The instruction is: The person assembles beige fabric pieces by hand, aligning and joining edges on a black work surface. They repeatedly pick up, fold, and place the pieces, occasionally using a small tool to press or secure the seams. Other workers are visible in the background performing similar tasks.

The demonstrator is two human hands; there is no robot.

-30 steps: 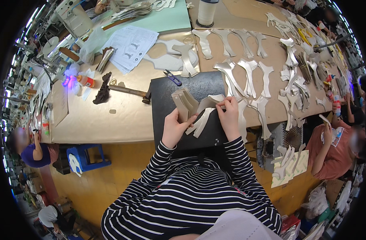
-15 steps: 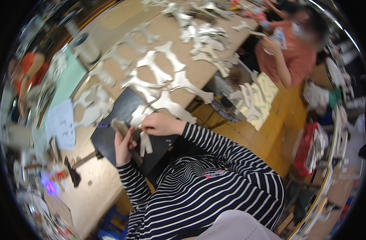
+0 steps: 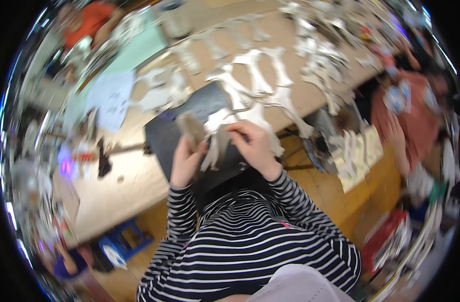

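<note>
My left hand [image 3: 185, 161] is closed round a thick greyish-tan piece [image 3: 190, 127], standing tilted above a black board [image 3: 159, 143]. Close by on its right, my right hand [image 3: 255, 147] pinches the edge of a thin grey-beige flat strip [image 3: 221, 143], whose pale forked end hangs down between both hands. Motion blur hides the exact material and where the two pieces meet. Just beyond my fingers, a shiny white cut-out piece [image 3: 257, 118] with flared ends lies flat, partly covered by my right hand.
More flared white pieces [image 3: 250, 70] lie in rows, with a heap [image 3: 320, 50] behind. A paper sheet [image 3: 109, 98] is at left. At right, a yellow board [image 3: 358, 158] holds strips near a person in a salmon shirt [image 3: 403, 100]. A blue stool [image 3: 127, 239] stands lower left.
My view has swung, so the table and both hands appear shifted right. My right hand has drawn a little away from the left, exposing more of the strip. The person at right has lowered a hand.
</note>
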